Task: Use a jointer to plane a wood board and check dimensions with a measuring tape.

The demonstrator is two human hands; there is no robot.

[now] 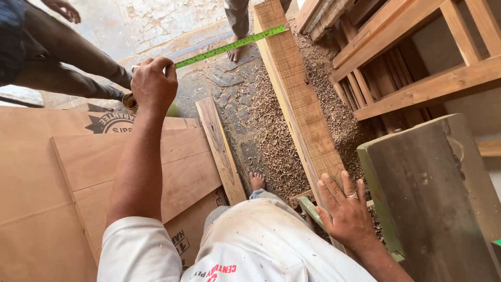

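My left hand (153,83) is stretched out ahead, its fingers closed on a green-yellow tape measure (229,47). The blade runs up and right across the floor to the far end of a long rough wooden plank (300,99). My right hand (344,211) rests flat with its fingers spread on the near end of that plank, a ring on one finger, beside a grey-green machine (428,198). It holds nothing. My bare foot (257,181) stands on the floor between the plank and a narrow board (222,149).
Brown plywood sheets (68,172) lie stacked at the left. Wood shavings (271,141) cover the stone floor. A wooden frame (417,57) stands at the upper right. Another person's bare foot (235,52) is by the tape's blade; a second person in dark trousers (57,57) is at the upper left.
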